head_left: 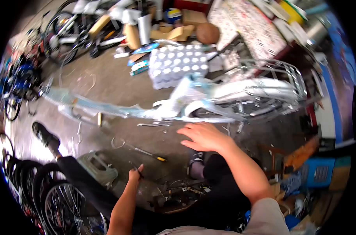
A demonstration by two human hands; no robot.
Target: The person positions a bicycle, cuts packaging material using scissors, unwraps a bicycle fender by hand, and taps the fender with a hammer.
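Note:
A bicycle frame (127,109) wrapped in clear and white plastic stretches across the floor in front of me, blurred in places, with a wire rear rack (291,72) at its right end. My right hand (203,137) hovers just on the near side of the frame, palm down and fingers apart, holding nothing. Lower and to the left, my left hand (136,173) is closed around a slim dark tool (136,167), too small to name exactly. Between the frame and my left hand lies a screwdriver (161,158) with a yellow and black handle. Silver hand tools (154,124) lie beside the frame.
A pack of white-topped bottles (178,64) stands behind the frame. Bicycle wheels (68,203) line the lower left, near a grey-green plastic stool (97,168). Metal parts (182,190) lie between my legs. A blue crate (318,172) stands at right.

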